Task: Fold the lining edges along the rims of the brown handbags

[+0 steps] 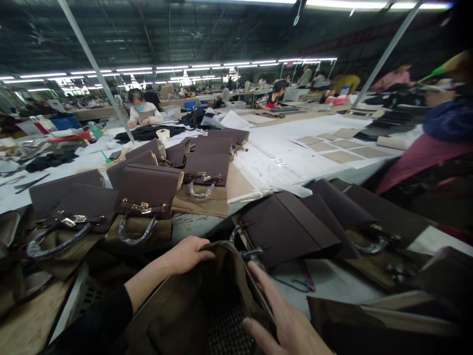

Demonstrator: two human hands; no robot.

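An olive-brown bag lining (173, 310) hangs open in front of me, and a checkered patch shows down inside it. My left hand (188, 255) grips its upper left rim, thumb on the inner side and fingers over the edge. My right hand (281, 315) is at the right rim, its fingers apart, with the cloth edge between thumb and forefinger. Just beyond the rim lies a dark brown bag (284, 229) with a wrapped handle.
Several brown bags (146, 190) with wrapped handles stand on the white table (273, 153) ahead. More dark bags (343, 204) lie to the right. A plastic basket (86, 296) is at lower left. People sit beyond; a person's sleeve (421, 162) is at right.
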